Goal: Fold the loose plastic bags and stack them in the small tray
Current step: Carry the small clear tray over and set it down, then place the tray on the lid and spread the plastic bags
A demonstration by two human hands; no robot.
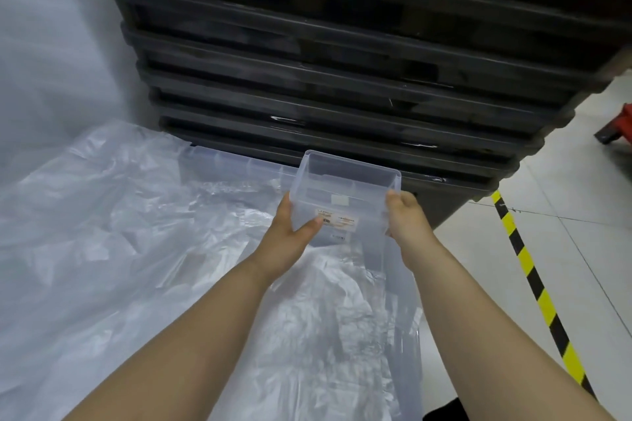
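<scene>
Hands (pixel 290 229) (pixel 407 219) hold tray (pixel 345 178); tiled floor (pixel 581 249), crates (pixel 342 79).

The print on the label (pixel 337 218) of the small tray (pixel 342 181) is blurred beyond reading. The left hand (pixel 290 239) and right hand (pixel 407 219) are partly hidden behind it. A red object (pixel 617 130) is cut off by the right edge.
</scene>
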